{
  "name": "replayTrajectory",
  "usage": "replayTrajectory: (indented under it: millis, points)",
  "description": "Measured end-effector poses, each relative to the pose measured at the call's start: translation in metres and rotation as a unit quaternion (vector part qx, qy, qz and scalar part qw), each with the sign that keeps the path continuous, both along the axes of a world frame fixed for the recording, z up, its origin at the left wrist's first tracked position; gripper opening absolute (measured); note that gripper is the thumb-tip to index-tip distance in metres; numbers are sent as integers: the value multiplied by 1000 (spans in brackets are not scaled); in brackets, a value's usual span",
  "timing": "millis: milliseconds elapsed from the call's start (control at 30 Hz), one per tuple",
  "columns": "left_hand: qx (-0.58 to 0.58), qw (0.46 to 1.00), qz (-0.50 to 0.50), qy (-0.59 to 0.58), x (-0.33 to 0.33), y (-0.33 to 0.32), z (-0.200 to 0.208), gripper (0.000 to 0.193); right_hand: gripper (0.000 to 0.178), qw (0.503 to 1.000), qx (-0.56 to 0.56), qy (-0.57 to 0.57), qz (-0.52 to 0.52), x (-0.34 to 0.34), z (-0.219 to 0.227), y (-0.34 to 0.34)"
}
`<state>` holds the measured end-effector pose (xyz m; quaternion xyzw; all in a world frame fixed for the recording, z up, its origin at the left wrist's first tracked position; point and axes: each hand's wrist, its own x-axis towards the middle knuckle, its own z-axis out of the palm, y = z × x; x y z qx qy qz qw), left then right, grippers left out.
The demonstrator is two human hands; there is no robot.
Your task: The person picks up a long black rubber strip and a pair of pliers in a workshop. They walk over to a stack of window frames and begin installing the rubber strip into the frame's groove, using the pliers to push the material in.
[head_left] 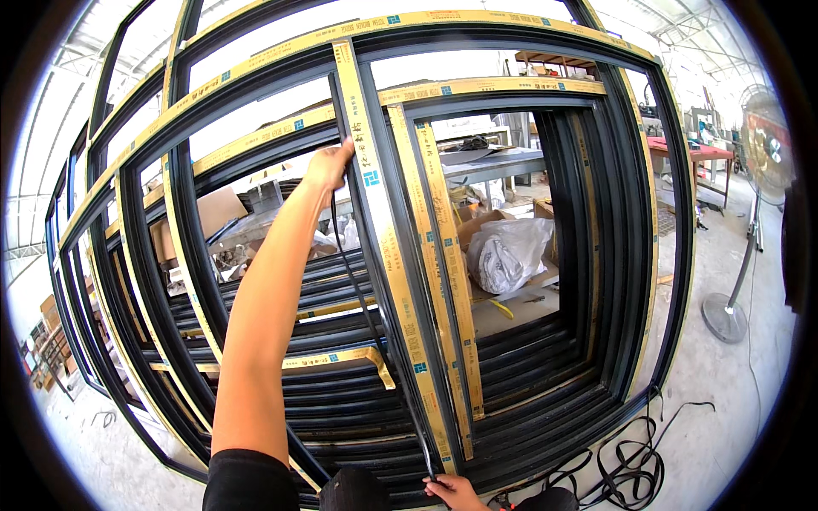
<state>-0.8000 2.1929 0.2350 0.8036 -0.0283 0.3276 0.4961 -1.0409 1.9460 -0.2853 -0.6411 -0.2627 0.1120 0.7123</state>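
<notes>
A black window frame with yellow protective tape stands before me, and its upright middle bar point(375, 183) runs top to bottom. My left hand point(331, 168) reaches up with fingers closed at this bar's left edge, holding a thin black rubber strip point(365, 305). The fingertips are partly hidden by the bar. From there the strip hangs down, slightly bowed, beside the bar. Low down, near the bar's foot, my right hand point(457, 492) pinches the strip between thumb and fingers. The lower part of this hand is cut off by the picture's edge.
More black frames point(588, 213) are stacked behind. Loops of black strip point(630, 473) lie on the floor at lower right. A standing fan point(728, 311) is at the right, near a red-topped table point(682, 146). Through the opening a plastic-wrapped bundle point(511, 255) shows.
</notes>
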Motion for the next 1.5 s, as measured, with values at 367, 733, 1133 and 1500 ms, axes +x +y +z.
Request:
replayTrajectory:
  millis: [367, 733, 1133, 1500]
  points:
    - [-79, 992, -96, 8, -18, -19, -48, 42, 16, 1000, 7, -4, 6, 4, 6, 4]
    - [-96, 994, -45, -24, -23, -8, -76, 37, 22, 990, 54, 118, 56, 17, -41, 19]
    - [133, 976, 141, -100, -21, -19, -74, 34, 24, 990, 59, 117, 45, 27, -63, 17]
    - [24, 995, 67, -64, -3, -7, -12, 40, 22, 992, 22, 112, 57, 18, -54, 16]
